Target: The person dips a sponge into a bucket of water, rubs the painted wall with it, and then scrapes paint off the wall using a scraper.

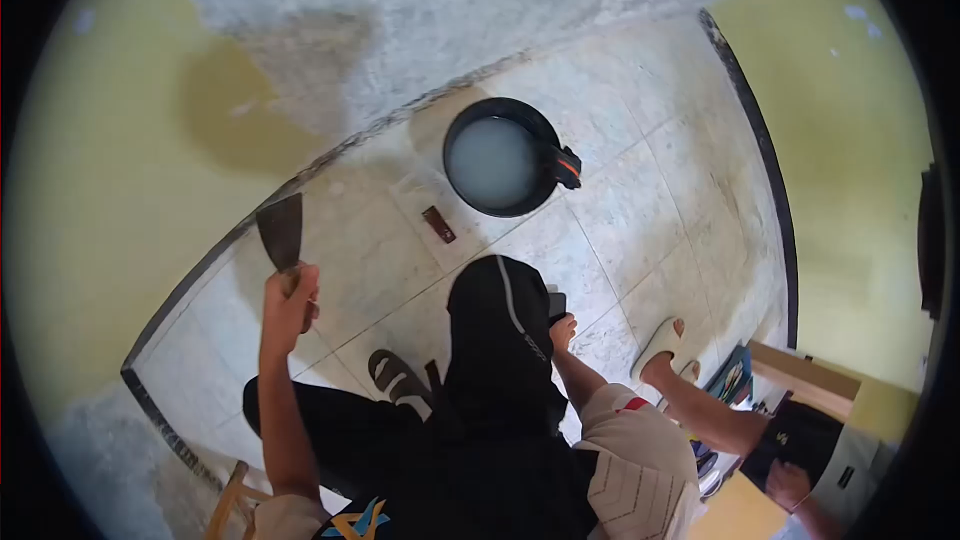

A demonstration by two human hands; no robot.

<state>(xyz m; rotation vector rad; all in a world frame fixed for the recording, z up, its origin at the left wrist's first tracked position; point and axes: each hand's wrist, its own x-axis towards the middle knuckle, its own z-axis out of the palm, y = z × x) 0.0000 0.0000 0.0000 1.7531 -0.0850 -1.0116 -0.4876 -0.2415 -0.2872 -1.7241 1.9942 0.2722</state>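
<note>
My left hand (288, 305) is closed around the handle of a scraper (281, 228), its wide dark blade pointing up toward the base of the wall. Beside my bent knee, my right hand (564, 332) has its fingers curled at a small dark grey object (557, 306). My knee hides part of that object, so its kind does not show. In front of me on the tiles stands a black bucket (452, 175) of cloudy whitish water (492, 162). A black tool handle with an orange stripe (568, 168) rests over the bucket's right rim.
A small reddish-brown piece (439, 224) lies on the tiled floor (375, 250). The wall has bare grey patches (430, 30) beside yellow paint (120, 160). At right, another person's leg (710, 415) and hand (788, 485) are close by. A wooden stool (228, 502) stands at lower left.
</note>
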